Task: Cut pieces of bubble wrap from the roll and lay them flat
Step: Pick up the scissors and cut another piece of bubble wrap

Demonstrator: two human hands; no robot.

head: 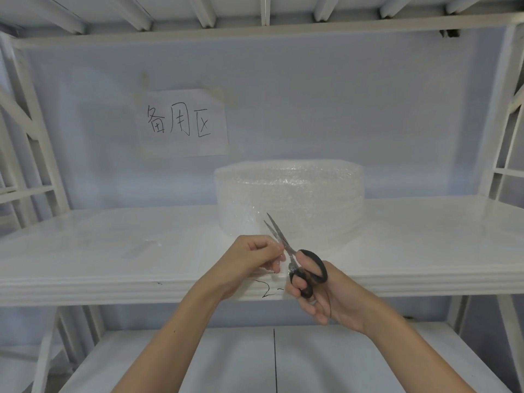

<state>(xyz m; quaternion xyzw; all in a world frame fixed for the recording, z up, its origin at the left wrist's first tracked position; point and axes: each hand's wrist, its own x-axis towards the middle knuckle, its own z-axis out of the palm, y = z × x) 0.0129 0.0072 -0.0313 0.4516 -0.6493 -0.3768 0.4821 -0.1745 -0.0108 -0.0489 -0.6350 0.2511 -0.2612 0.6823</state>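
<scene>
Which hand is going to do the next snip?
The right hand, most likely. It already holds the scissors, blades slightly apart and pointing at the bubble wrap roll. The left hand is pinching something clear beside the blades.

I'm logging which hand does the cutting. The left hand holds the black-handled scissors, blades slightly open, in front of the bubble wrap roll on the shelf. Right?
Not quite: the head view shows the right hand holding the black-handled scissors. The left hand pinches something at the blades. The rest stands: blades slightly open, before the bubble wrap roll on the shelf.
</scene>
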